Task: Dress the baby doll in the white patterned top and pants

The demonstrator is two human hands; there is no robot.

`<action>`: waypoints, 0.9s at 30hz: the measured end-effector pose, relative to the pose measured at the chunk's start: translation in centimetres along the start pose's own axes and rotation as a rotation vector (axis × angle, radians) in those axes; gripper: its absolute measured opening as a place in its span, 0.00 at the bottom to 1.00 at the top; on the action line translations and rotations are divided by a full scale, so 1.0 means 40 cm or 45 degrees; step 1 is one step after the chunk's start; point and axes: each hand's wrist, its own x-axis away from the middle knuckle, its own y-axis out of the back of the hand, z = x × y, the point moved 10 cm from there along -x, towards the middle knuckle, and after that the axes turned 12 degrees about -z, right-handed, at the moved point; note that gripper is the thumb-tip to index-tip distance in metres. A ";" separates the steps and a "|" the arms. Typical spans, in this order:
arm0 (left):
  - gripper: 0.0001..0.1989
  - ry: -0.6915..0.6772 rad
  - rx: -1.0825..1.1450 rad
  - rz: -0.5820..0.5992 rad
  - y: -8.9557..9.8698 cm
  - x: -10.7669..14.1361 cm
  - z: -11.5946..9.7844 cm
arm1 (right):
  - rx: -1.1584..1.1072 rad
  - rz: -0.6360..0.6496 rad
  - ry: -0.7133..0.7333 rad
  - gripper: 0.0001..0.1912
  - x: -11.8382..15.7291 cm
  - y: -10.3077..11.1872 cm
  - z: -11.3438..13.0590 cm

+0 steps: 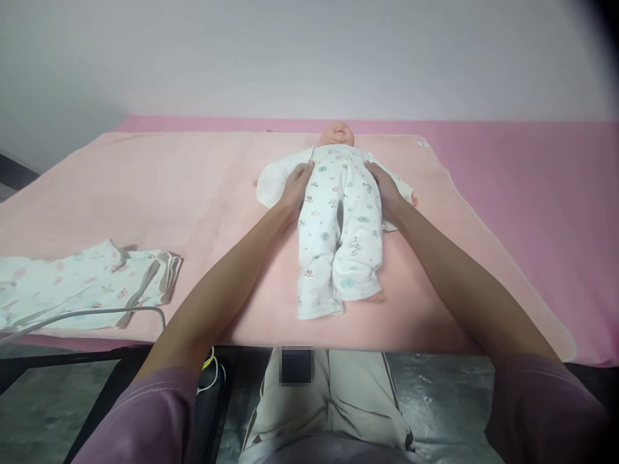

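A baby doll (337,134) lies on its back on the pink blanket, its head toward the wall. It wears a white long-sleeved top (280,177) and white printed baby pants (316,222), which are pulled up high on its chest. My left hand (296,187) grips the pants' upper edge at one side, thumb on top and fingers mostly hidden. On the other side, my right hand (384,187) holds the same edge in a similar way. Both pant legs lie toward me, slightly apart, and a bit of doll foot shows at the right cuff.
Folded printed baby clothes (91,283) lie at the left front of the pink blanket (203,187). A white cable (97,312) crosses in front of them. Beyond the blanket at right is a darker pink cover (541,193). A pale wall (309,58) stands behind.
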 end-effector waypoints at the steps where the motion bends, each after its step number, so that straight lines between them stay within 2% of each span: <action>1: 0.30 -0.042 -0.037 -0.010 0.006 -0.007 -0.013 | -0.055 -0.050 -0.052 0.41 -0.009 0.017 -0.001; 5: 0.26 -0.280 -0.168 0.068 -0.004 -0.049 -0.072 | -0.031 0.015 -0.007 0.36 -0.052 0.018 0.042; 7: 0.21 -0.324 -0.233 0.061 -0.014 -0.082 -0.079 | 0.020 0.032 0.030 0.31 -0.086 0.005 0.056; 11: 0.20 -0.262 -0.381 -0.162 0.005 -0.136 -0.056 | 0.141 -0.089 -0.043 0.22 -0.154 0.002 0.011; 13: 0.17 -0.272 -0.462 -0.226 0.019 -0.128 -0.064 | 0.256 -0.159 -0.024 0.18 -0.152 0.014 0.004; 14: 0.15 -0.291 -0.517 -0.244 0.029 -0.111 -0.076 | 0.310 -0.195 0.044 0.15 -0.134 0.023 0.025; 16: 0.12 -0.338 -0.656 -0.234 0.050 -0.046 -0.113 | 0.394 -0.245 0.272 0.13 -0.057 0.043 0.114; 18: 0.11 -0.379 -0.816 -0.163 0.073 0.064 -0.155 | 0.450 -0.201 0.486 0.15 0.070 0.053 0.232; 20: 0.15 -0.474 -0.887 -0.022 0.091 0.218 -0.201 | 0.486 -0.029 0.603 0.15 0.224 0.052 0.332; 21: 0.18 -0.531 -0.931 0.018 0.106 0.303 -0.221 | 0.514 0.104 0.625 0.15 0.303 0.047 0.363; 23: 0.23 -0.578 -1.033 0.089 0.138 0.466 -0.231 | 0.586 0.348 0.616 0.14 0.450 0.043 0.380; 25: 0.30 -0.572 -1.100 0.114 0.169 0.595 -0.213 | 0.626 0.407 0.552 0.13 0.551 0.067 0.349; 27: 0.30 -0.505 -1.143 0.112 0.191 0.675 -0.173 | 0.616 0.379 0.441 0.15 0.607 0.092 0.285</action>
